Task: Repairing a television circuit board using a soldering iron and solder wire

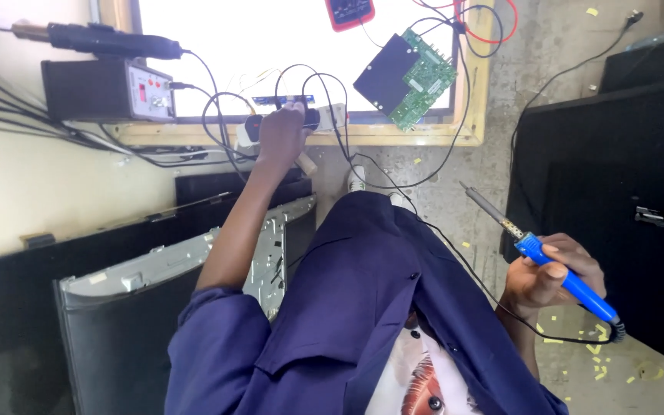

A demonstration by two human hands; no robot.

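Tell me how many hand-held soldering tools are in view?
2: a blue soldering iron in the right hand, and a black one lying on the grey box at top left. None seem hidden.

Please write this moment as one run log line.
left hand: on power strip | right hand: holds blue soldering iron, tip raised | green circuit board: on table, untouched

An electronics repair workshop: circuit board, soldering station, dismantled screens
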